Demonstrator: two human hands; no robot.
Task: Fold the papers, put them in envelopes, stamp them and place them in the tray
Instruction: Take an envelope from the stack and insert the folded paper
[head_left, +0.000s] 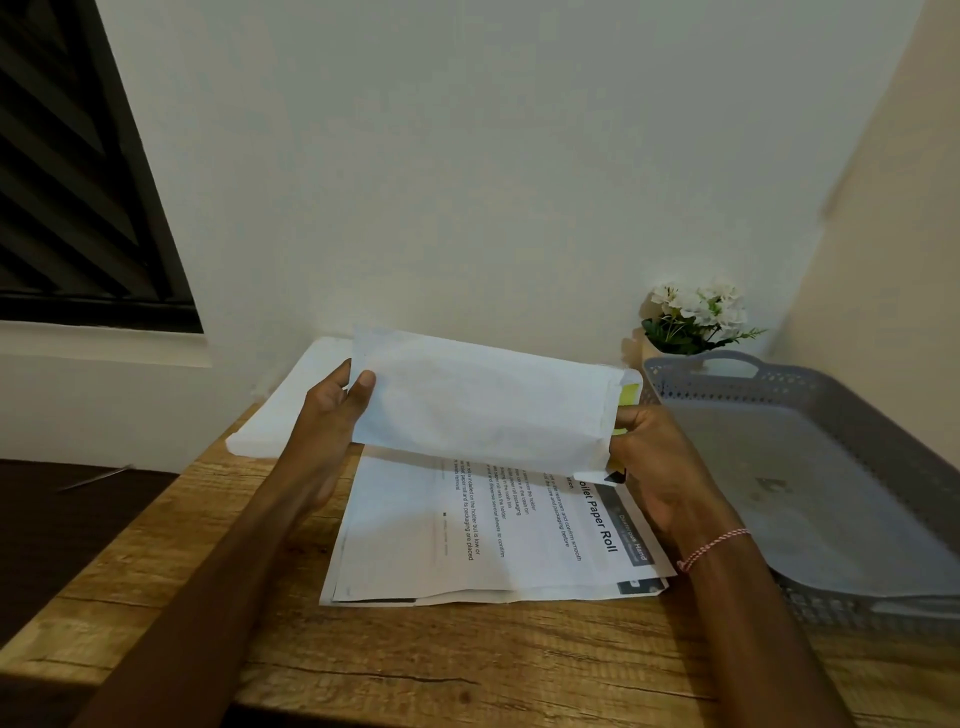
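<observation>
The wooden surface (467, 670) fills the bottom of the frame, its grain running left to right, and both forearms reach up across it from the lower edge. A dark louvred window (67, 182) takes the upper left corner. At the right edge sits a grey plastic tray (831, 387) with perforated walls and a cut-out handle at its far end. In the middle of the frame a stack of printed papers (519, 535) lies flat on the surface, turned sideways, with the heading "Paper Roll" readable near its right side. Above the stack's far part, lifted clear of it, a long white envelope (483, 400) is held level between the two hands, with a yellow strip (629, 395) showing at its right end. Behind it, at centre left, a flat white pile (291, 415) rests at the far edge of the surface against the wall; what it is made of cannot be told. The left hand (332, 410) pinches the envelope's left end, thumb on the front and fingers behind. The right hand (660, 457) grips the right end, fingers curled round its lower corner. A small pot of white flowers (696, 317) stands behind the tray. A red-and-white thread bracelet (711, 545) circles the right wrist.
</observation>
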